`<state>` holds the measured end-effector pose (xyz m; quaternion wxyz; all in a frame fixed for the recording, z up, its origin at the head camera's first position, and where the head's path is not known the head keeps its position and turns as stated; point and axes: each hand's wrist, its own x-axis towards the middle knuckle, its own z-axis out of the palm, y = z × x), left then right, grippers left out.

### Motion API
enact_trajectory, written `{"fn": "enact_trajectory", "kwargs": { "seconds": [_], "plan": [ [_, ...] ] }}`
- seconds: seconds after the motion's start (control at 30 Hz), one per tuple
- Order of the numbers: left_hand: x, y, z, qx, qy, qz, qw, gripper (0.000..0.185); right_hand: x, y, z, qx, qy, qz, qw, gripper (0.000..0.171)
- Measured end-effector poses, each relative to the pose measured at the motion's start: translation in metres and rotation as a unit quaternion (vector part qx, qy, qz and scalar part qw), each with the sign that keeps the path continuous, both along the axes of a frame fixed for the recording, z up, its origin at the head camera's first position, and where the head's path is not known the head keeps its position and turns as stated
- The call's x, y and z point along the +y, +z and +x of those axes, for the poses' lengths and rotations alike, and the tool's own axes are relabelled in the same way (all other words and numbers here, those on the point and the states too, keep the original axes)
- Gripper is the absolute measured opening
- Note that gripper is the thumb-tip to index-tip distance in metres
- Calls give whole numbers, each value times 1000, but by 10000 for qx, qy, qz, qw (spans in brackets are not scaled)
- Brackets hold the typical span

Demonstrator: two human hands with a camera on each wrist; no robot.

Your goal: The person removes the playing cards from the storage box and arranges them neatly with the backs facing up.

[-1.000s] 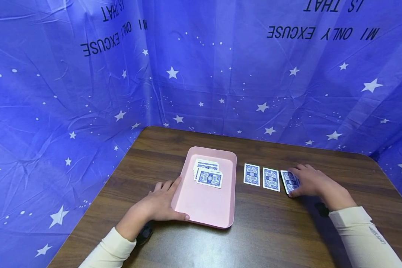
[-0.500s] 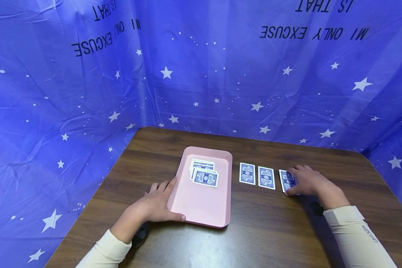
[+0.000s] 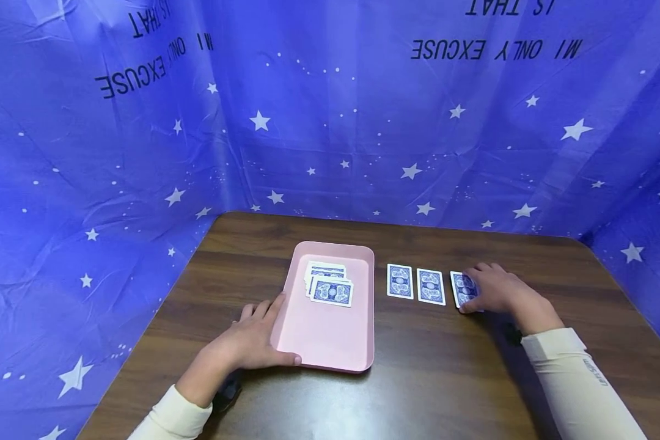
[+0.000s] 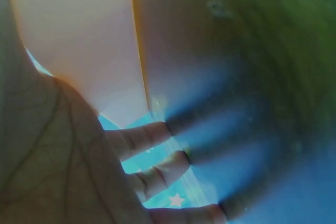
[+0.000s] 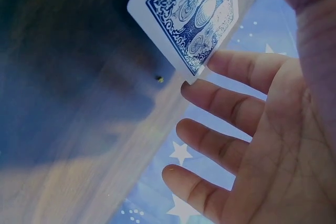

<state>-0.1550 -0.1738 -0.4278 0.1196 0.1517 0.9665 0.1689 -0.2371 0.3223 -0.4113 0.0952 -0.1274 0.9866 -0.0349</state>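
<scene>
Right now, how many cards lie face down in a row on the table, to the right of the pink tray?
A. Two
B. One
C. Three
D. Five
C: three cards lie beside the pink tray, and the right hand touches the third card.

Right hand [image 3: 495, 290] covers the right part of the third card [image 3: 462, 288] in the head view; whether thumb and fingers pinch it cannot be told there. In the right wrist view that card [image 5: 191, 17] is cut off by the top edge. Stack [image 3: 329, 285] in the tray [image 3: 330, 342]: card count too small to tell, lower cards mostly hidden. Left wrist view is blurred; tray [image 4: 84, 40] shows only as a pale shape. Both elbows are cut off by the lower edge of the head view. Backdrop lettering is cut off at the top.
</scene>
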Motion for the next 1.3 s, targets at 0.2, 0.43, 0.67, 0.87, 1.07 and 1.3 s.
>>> {"fn": "enact_trajectory", "kwargs": {
  "seconds": [0.2, 0.43, 0.67, 0.87, 1.07, 1.3],
  "plan": [
    [-4, -1, 1, 208, -29, -61, 9998, 132, -4, 4, -1, 82, 126, 26, 9999, 89],
    [-1, -1, 0, 116, -33, -71, 9999, 132, -1, 4, -2, -49, 97, 17, 9999, 91],
    [-1, -1, 0, 93, -33, -100, 9999, 133, -3, 3, -6, -303, 0, 43, 9995, 95],
    [-1, -1, 0, 79, -48, -80, 9999, 133, -5, 2, -7, -338, 7, 57, 9994, 97],
    [-1, 0, 0, 61, -37, -56, 10000, 133, -6, 3, -7, -358, 55, 76, 9993, 95],
    [-1, -1, 1, 68, -11, -33, 10000, 133, -6, 1, -8, -440, 29, 7, 9990, 96]
  ]
}}
